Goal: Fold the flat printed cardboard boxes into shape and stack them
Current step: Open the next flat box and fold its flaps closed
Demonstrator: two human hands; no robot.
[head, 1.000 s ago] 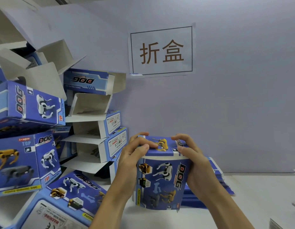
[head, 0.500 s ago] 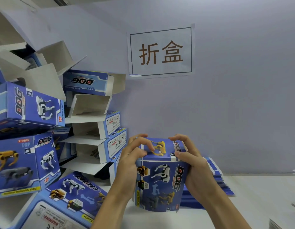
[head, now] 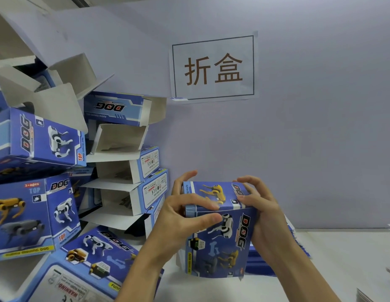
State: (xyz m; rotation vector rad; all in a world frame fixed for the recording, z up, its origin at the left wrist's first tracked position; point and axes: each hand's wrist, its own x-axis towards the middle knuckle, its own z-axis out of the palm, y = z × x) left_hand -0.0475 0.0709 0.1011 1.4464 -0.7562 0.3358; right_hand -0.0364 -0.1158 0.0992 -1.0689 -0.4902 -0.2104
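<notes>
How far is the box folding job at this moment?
Done: a pile of folded boxes leans at the left, several with end flaps open. In hand: both hands, left and right, grip one upright box and press its top flap down. Left: a stack of flat boxes lies behind the right hand, and the held box is not yet stacked.

Both hands (head: 185, 216) (head: 264, 212) gripping upright blue box (head: 220, 236), folded boxes (head: 37, 192) piled left, apparently unsteadily

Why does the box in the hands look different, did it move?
Cannot tell. The box sits about the same place below the wall sign; only the left hand thumb slid across its front.
</notes>
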